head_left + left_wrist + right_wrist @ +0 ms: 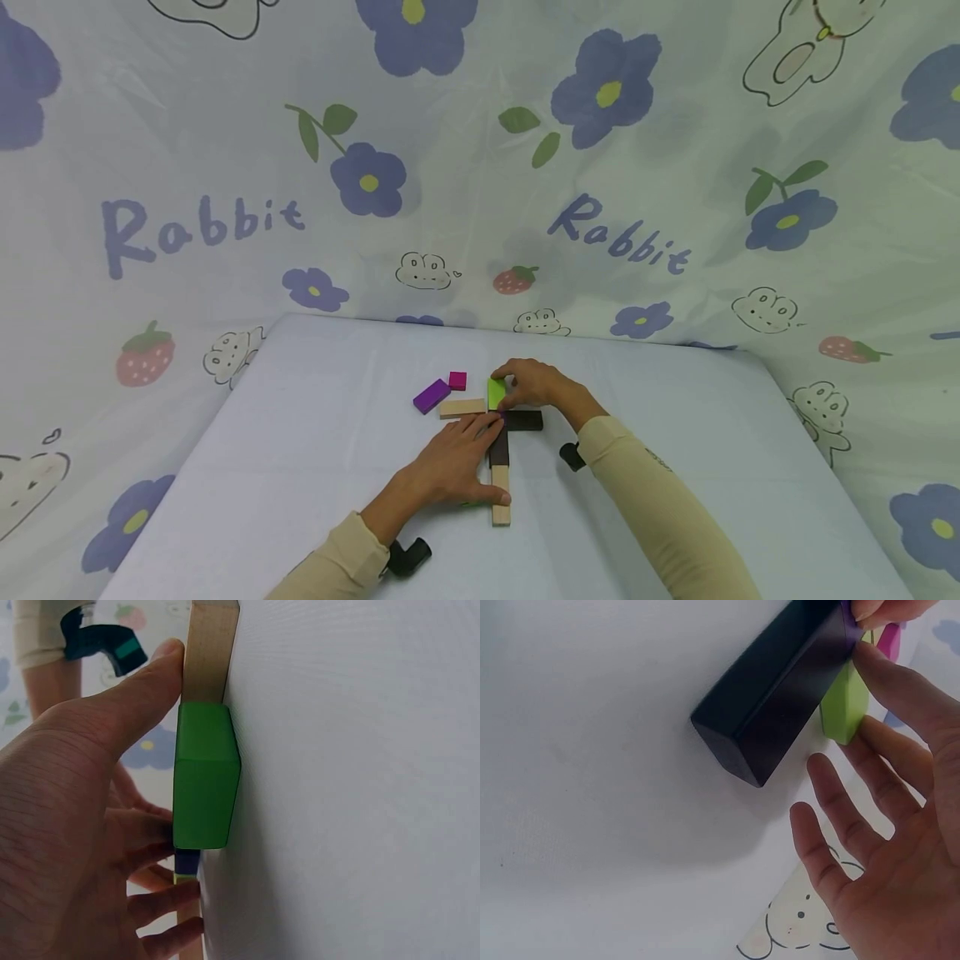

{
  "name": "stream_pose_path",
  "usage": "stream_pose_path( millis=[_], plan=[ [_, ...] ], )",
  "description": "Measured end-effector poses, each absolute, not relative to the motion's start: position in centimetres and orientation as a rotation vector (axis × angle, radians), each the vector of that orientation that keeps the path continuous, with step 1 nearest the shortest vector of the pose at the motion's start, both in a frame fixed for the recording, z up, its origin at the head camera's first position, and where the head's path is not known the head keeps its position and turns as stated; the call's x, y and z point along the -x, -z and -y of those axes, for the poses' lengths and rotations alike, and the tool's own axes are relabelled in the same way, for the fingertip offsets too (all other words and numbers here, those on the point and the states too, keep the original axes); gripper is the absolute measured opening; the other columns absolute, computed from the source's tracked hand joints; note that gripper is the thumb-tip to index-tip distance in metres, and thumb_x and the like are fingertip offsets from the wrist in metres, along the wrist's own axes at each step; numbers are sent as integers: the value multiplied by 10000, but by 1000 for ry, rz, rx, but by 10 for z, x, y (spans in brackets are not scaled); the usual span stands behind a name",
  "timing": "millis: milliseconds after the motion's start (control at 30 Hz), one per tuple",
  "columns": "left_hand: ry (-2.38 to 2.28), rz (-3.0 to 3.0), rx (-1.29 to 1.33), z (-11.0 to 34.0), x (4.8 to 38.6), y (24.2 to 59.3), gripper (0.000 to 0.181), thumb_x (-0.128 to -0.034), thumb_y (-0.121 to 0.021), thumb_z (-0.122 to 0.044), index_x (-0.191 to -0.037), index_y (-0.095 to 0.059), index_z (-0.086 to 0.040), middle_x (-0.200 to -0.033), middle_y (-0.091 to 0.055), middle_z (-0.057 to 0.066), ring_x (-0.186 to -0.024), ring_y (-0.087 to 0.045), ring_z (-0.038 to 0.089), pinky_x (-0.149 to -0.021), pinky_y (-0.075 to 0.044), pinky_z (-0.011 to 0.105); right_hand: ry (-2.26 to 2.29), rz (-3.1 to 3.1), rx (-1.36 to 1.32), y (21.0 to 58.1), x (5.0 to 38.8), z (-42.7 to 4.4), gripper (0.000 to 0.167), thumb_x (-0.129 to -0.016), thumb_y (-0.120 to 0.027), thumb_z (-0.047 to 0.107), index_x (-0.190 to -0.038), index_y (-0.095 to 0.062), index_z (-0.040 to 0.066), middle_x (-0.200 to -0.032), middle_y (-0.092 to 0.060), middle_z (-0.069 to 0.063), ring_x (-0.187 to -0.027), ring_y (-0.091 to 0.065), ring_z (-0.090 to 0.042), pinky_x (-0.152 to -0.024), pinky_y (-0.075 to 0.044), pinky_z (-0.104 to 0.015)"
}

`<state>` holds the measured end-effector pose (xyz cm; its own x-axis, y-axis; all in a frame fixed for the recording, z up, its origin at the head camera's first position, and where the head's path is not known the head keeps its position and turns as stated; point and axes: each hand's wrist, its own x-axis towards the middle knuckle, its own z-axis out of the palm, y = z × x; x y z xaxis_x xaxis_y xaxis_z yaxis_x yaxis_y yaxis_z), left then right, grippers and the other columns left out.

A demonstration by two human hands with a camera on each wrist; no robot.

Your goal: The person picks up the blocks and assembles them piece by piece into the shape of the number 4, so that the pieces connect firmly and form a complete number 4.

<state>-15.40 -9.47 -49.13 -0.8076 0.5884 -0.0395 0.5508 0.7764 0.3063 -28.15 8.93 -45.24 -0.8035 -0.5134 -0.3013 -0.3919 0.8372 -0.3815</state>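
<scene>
In the head view my right hand [534, 383] pinches a lime green block [496, 392] between thumb and finger at the top of a cross-like layout. A black block [525, 420] lies just below it, a dark block [498, 447] below the centre, with a pale wooden block [501, 508] under that. My left hand [453, 462] spreads over the layout, fingertips at its centre and thumb on the pale block. A green block [205, 776] lies beneath that palm in the left wrist view. Another wooden block [462, 408] forms the left arm.
A purple block [431, 397] and a small magenta block [457, 381] lie at the upper left of the layout on the white table [315, 467]. Behind the table hangs a cloth [465, 167] printed with flowers and rabbits.
</scene>
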Motion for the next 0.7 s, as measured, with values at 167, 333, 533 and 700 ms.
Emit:
stream_pose_path(
  millis=[167, 333, 533, 700],
  plan=[
    [-425, -2833, -911, 95, 154, 491, 1086, -796, -644, -776, -1579, -344, -85, -1637, -291, 60, -1476, -301, 293, -1160, -314, 512, 418, -2616, 678, 451, 281, -88, 613, -846, -841, 330, -1399, -622, 184, -1437, -564, -28, -1200, -601, -239, -1012, -477, -501],
    [-415, -2839, -917, 95, 154, 490, 1083, -797, -641, -778, -1579, -346, -88, -1636, -293, 59, -1474, -305, 291, -1159, -318, 509, 427, -2614, 671, 451, 281, -89, 618, -851, -837, 323, -1410, -609, 187, -1433, -569, -35, -1210, -589, -245, -1032, -465, -504],
    [-420, -2835, -921, 94, 155, 490, 1081, -798, -641, -777, -1578, -349, -88, -1634, -299, 63, -1470, -312, 292, -1158, -317, 515, 437, -2622, 650, 454, 279, -92, 655, -873, -814, 342, -1458, -557, 198, -1450, -553, -56, -1245, -568, -265, -1045, -449, -537],
    [-418, -2833, -923, 95, 155, 490, 1081, -801, -639, -775, -1578, -347, -83, -1633, -301, 67, -1469, -314, 296, -1153, -326, 514, 452, -2637, 667, 456, 276, -98, 663, -896, -785, 376, -1479, -525, 200, -1461, -538, -43, -1243, -584, -248, -1022, -473, -514]
  ],
)
